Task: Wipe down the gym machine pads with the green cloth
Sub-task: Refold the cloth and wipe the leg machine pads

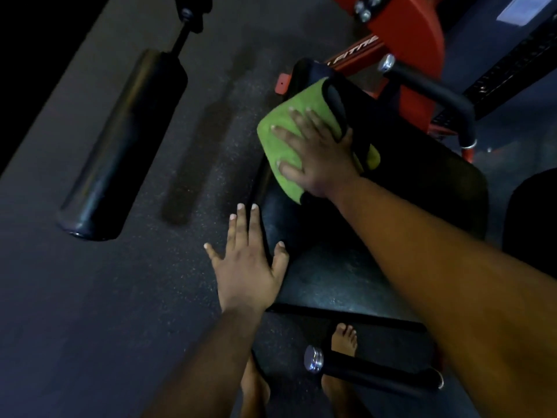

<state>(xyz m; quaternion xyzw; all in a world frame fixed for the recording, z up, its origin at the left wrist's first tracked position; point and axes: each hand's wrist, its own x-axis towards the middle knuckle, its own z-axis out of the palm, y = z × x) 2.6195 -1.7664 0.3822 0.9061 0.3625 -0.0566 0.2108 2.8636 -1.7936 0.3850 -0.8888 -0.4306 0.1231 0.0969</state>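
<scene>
A green cloth [281, 140] lies draped over the far left edge of the black seat pad [331, 267] of a red-framed gym machine. My right hand [313, 152] presses flat on the cloth with its fingers spread. My left hand [248, 260] is open with straight fingers at the pad's near left edge, its thumb touching the pad. A black strap or handle [336, 107] curves over the cloth's far side.
A long black roller pad [120, 143] hangs over the speckled rubber floor [90, 297] at the left. The red machine frame [407, 40] and a black handle bar [437, 92] stand at the back right. A chrome-capped bar [313, 359] and my bare feet are below.
</scene>
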